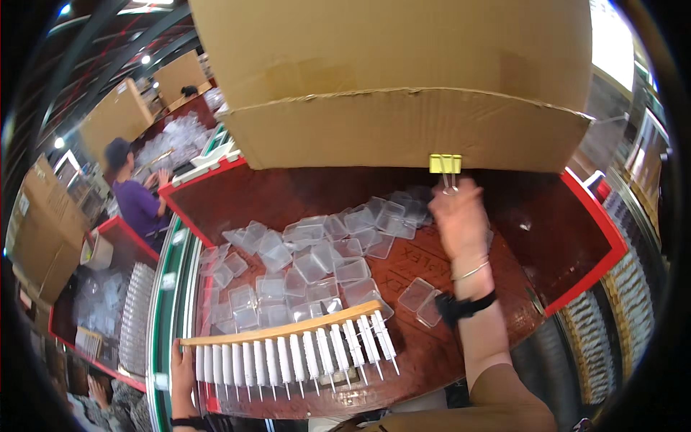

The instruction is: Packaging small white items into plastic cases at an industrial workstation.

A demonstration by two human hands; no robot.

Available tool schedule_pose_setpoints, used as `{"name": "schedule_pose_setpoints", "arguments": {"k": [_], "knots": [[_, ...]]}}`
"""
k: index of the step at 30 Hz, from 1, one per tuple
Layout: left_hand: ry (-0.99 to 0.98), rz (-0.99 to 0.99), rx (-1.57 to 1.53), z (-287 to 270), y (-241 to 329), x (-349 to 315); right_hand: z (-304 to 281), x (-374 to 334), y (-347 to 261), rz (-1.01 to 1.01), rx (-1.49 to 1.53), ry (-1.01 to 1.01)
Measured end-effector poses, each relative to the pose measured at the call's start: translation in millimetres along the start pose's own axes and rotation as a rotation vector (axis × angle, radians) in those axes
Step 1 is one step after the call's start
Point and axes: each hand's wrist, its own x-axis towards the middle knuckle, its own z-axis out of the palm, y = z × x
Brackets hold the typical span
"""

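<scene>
My left hand [183, 371] grips the left end of a long wooden strip rack [281, 331]. From the strip hangs a row of white cylinders [272, 360], each with a thin pin sticking out below. My right hand [461, 216], blurred, is raised under the lower edge of the cardboard panel [403, 129]. Its fingers are close to the wire handles of a yellow binder clip [445, 164]; whether they hold anything is unclear. Many clear plastic square boxes [309, 263] lie heaped behind the rack, and a few clear square pieces [417, 294] lie left of my right forearm.
The red-brown table [432, 353] has raised red-edged walls [576, 245]. A green conveyor [170, 281] runs along its left. Beyond it a person in purple [137, 194] works at another table. Racks of pale pieces [586, 345] stand at right. Someone's hand [98, 392] shows lower left.
</scene>
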Motion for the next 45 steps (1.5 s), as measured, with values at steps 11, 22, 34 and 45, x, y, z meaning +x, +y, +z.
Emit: {"name": "schedule_pose_setpoints", "arguments": {"k": [11,22,34,45], "knots": [[0.001,-0.044,-0.041,23.5,23.1,6.5,21.2,48.6,-57.5,-0.136,0.137,0.122],[-0.010,-0.111,-0.081,13.0,26.4,-1.8,36.5,59.4,-65.2,-0.180,0.065,0.127],[0.027,-0.045,0.048,7.9,17.3,-0.6,-19.2,-6.8,-55.3,-0.255,-0.620,0.264],[0.009,-0.032,-0.009,22.4,41.6,-4.3,-150.3,14.0,80.7,0.179,-1.975,0.438]]}}
